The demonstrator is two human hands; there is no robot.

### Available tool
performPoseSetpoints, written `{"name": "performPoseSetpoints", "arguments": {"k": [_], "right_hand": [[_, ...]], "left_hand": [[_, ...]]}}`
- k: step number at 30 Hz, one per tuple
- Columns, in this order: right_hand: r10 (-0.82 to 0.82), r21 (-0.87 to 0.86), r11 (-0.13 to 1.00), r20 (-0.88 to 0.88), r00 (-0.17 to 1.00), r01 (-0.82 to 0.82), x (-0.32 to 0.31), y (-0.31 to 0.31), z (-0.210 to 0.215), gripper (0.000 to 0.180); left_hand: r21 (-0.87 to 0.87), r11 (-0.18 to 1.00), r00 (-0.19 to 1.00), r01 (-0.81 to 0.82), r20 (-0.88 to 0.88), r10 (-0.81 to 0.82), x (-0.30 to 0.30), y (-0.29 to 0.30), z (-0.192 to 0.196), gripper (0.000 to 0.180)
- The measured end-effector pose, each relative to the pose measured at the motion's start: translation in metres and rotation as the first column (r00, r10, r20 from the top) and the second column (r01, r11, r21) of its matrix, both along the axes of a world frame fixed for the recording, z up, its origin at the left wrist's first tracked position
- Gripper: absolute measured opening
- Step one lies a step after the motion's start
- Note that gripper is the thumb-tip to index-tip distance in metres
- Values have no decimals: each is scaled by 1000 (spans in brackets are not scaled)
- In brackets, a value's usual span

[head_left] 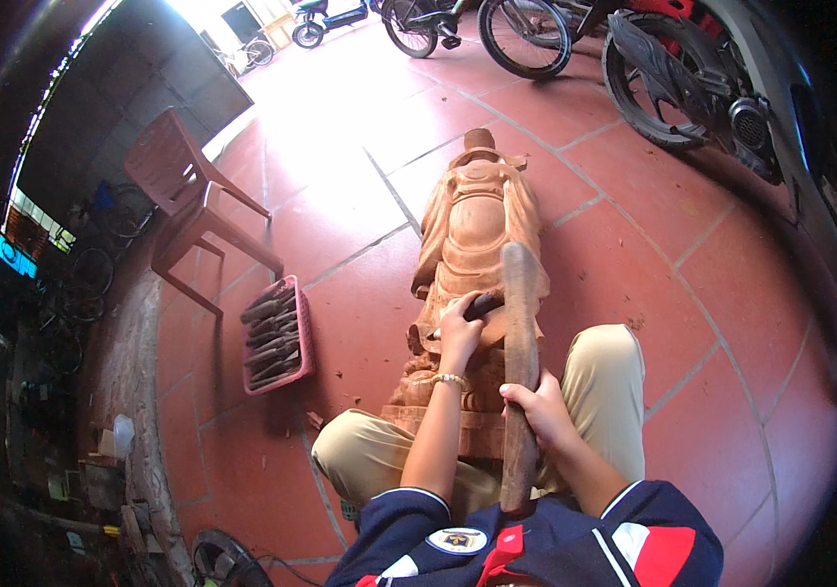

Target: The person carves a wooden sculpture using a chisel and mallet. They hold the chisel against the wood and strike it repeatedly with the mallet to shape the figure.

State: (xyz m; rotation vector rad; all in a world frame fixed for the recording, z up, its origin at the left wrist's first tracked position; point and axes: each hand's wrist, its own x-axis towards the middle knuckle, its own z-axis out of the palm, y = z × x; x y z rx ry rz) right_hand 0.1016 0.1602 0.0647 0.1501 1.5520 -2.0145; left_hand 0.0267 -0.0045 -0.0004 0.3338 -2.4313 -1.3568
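A carved wooden statue (478, 217) of a robed, hatted figure lies on the tiled floor, its base between my bent knees. My left hand (462, 333) is closed round a dark-handled carving chisel (483, 305) at the lower part of the robe; the chisel's blade is hidden. In my right hand (542, 409) is a long wooden mallet (520, 362), shaped like a club and gripped at its lower half. It stands nearly upright in the picture, its thick end hiding part of the statue's right side.
A pink basket (307, 342) of several dark tools sits left of the statue, beside a brown plastic chair (211, 217). Bicycles (524, 37) and a motorbike (663, 88) stand at the far right. Wood scraps (106, 484) and a dark round object (228, 560) lie lower left.
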Motion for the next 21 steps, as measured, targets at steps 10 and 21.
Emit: {"name": "performPoseSetpoints", "arguments": {"k": [10,21], "right_hand": [[52,59,997,-109,993,-46,-2,6,-3,54],[-289,-65,952,116,950,298,0,-2,-4,27]], "left_hand": [[119,992,998,41,47,-47,-3,0,-1,48],[94,995,1000,21,-6,-21,-1,-4,-2,41]]}}
